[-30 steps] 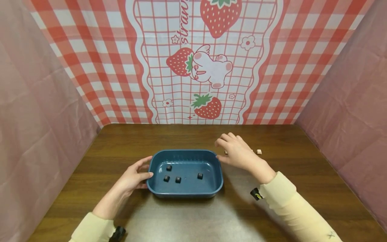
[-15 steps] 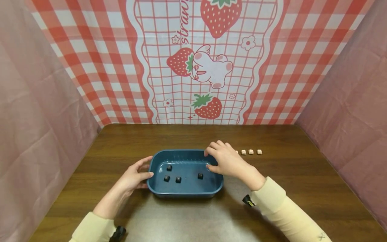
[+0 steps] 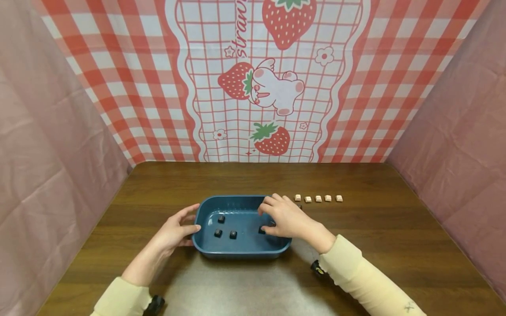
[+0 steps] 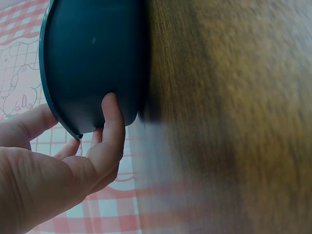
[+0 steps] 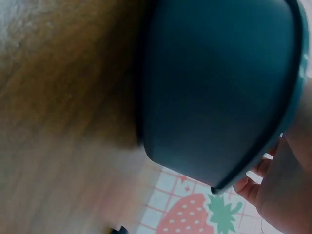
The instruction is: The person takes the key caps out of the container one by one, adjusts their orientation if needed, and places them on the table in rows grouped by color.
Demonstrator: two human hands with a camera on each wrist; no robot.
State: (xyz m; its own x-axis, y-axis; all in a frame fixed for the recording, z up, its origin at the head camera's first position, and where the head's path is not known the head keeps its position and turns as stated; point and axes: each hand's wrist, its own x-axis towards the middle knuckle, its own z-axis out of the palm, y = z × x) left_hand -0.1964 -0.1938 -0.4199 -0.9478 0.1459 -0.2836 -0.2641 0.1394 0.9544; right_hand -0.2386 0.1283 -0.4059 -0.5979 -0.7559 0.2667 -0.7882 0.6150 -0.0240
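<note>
A blue rectangular basin [image 3: 242, 253] rests on the table, with several black keycaps [image 3: 233, 235] lying on its floor. My left hand [image 3: 171, 232] holds the basin's left end, thumb over the rim and fingers against the outer wall, as the left wrist view shows of the basin [image 4: 92, 58]. My right hand [image 3: 285, 219] reaches over the right rim into the basin, fingers bent and thumb apart from them. Its thumb tip is at the rightmost black keycap [image 3: 262, 230], partly covering it; contact cannot be told. In the right wrist view the basin wall [image 5: 219, 87] hides most of that hand.
Behind the right hand, several cream keycaps [image 3: 318, 199] stand in a row on the wooden table [image 3: 379, 237]. A small dark object [image 3: 300, 206] shows just under the row's left end, partly hidden by the hand. A checked strawberry cloth [image 3: 272, 140] hangs at the back.
My right hand has moved left and towards me, from beside the cream keycaps into the basin, uncovering the row. The left hand and basin have stayed put.
</note>
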